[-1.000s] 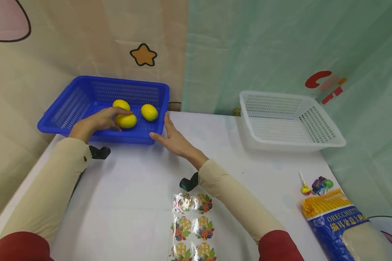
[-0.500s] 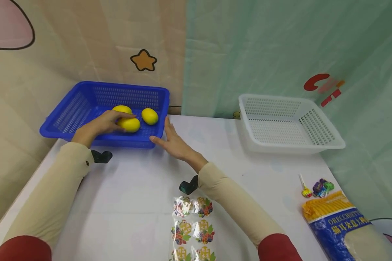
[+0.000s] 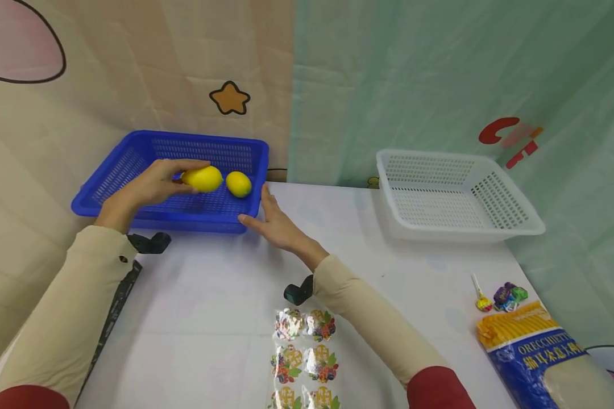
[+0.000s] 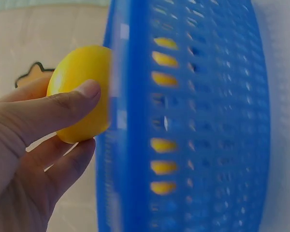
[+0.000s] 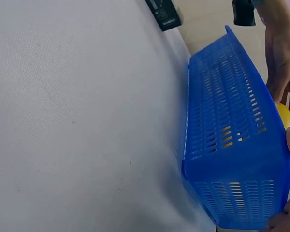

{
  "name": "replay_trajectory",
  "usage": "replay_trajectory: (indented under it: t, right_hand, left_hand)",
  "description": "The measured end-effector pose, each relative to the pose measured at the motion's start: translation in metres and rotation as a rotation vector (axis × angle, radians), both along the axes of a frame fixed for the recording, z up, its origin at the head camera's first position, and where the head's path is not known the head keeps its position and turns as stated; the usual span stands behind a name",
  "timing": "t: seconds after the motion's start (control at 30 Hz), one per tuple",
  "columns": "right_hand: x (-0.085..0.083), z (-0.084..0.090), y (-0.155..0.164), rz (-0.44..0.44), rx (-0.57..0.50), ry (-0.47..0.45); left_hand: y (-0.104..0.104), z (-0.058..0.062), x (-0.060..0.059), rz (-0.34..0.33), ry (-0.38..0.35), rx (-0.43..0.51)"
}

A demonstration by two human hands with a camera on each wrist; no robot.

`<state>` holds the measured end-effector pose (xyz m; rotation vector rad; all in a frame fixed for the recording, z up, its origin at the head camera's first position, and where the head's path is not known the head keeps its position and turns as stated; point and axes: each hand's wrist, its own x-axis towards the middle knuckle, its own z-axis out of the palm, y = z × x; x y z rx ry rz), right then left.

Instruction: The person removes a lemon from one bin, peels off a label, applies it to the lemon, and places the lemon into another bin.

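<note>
In the head view my left hand (image 3: 156, 184) pinches a lemon (image 3: 204, 179) between thumb and fingers, above the floor of a blue plastic basket (image 3: 199, 223). A second lemon (image 3: 239, 184) lies in the basket to its right. Yellow shows through the slots of the basket wall (image 4: 135, 116) in two places in the left wrist view. A third lemon is mostly hidden behind the left hand. My right hand (image 3: 278, 224) rests against the basket's right front corner, thumb at the front and straight fingers along the right side.
A white plastic basket (image 3: 396, 218) stands at the back right. Several wrapped candies (image 3: 506, 296), a lollipop (image 3: 483, 303) and a bag of orecchiette pasta (image 3: 532, 352) lie at the right edge. A sticker sheet (image 3: 304, 358) lies at the front; a dark box (image 3: 113, 312) lies beside the left sleeve.
The left hand has closed on the front lemon and lifted it off the basket floor. The right hand stays at the basket corner.
</note>
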<state>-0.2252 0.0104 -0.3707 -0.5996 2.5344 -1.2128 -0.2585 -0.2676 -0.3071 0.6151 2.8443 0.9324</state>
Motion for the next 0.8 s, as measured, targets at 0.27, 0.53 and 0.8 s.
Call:
replay_trajectory:
  t: [0.27, 0.53, 0.8]
  right_hand:
    - [-0.007, -0.003, 0.031, -0.038, 0.049, 0.021]
    - [-0.011, -0.006, 0.075, -0.043, -0.038, 0.063]
    - [-0.004, -0.014, 0.109, -0.030, -0.281, 0.064]
  left_hand:
    - [0.031, 0.011, 0.008, -0.100, -0.009, 0.083]
    - [0.072, 0.017, 0.018, -0.202, -0.029, 0.156]
    - [0.121, 0.004, 0.019, -0.339, -0.061, 0.199]
